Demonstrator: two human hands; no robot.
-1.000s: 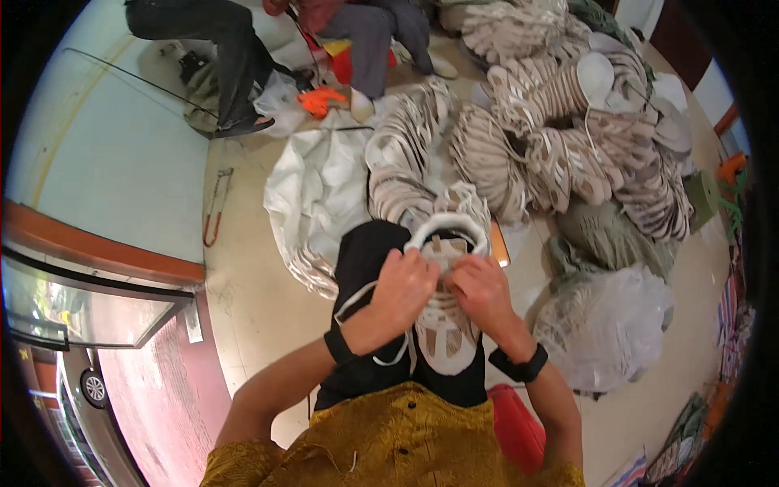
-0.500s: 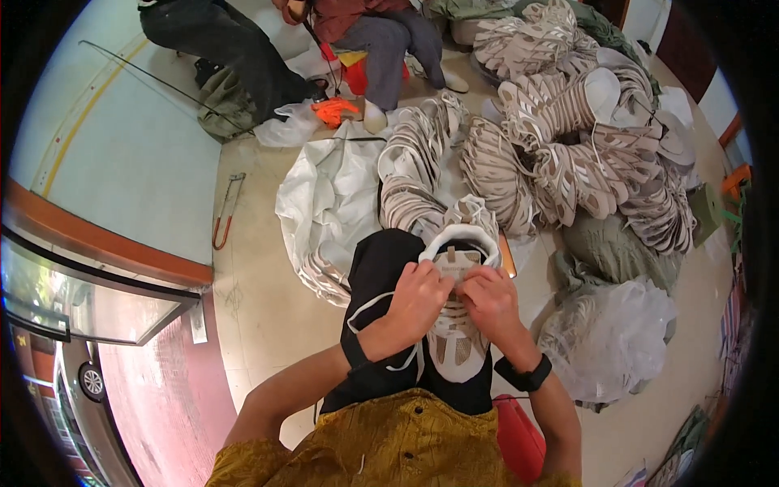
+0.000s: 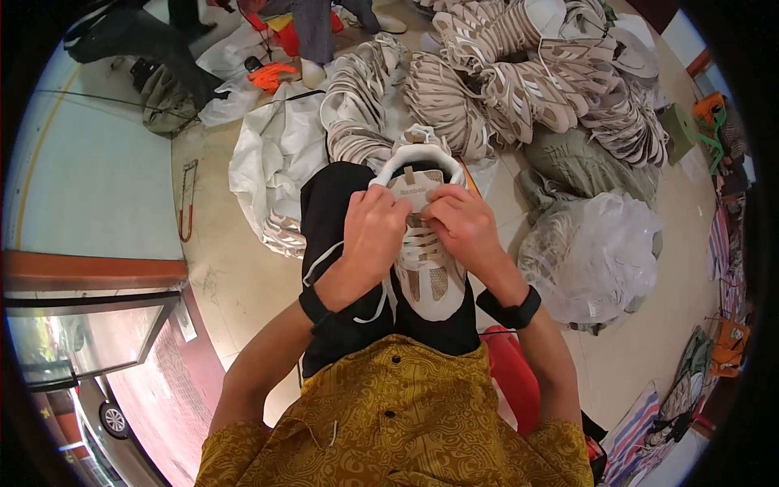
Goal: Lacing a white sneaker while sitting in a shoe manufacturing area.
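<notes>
A beige and white sneaker (image 3: 432, 302) rests on my lap between my thighs, its toe toward me and its padded collar away. White lacing crosses its front below the tongue. My left hand (image 3: 375, 229) is closed at the left edge of the tongue, fingertips pinching the shoelace (image 3: 323, 261), whose loose length trails over my left thigh. From the other side my right hand (image 3: 464, 226) pinches at the top of the lacing, close to the left fingertips. The fingers partly hide the upper eyelets.
Stacked sneakers (image 3: 523, 93) lie in long rows ahead and to the right. A white sack (image 3: 276, 158) spreads at the left, and a clear plastic bag (image 3: 604, 260) of shoes sits at the right. Red-handled bolt cutters (image 3: 187, 203) lie by the wall. Other people sit ahead.
My view has tilted and turned, so the surroundings sit higher and farther left. Both hands stay pinched at the top of the sneaker's lacing, with only slight finger movement.
</notes>
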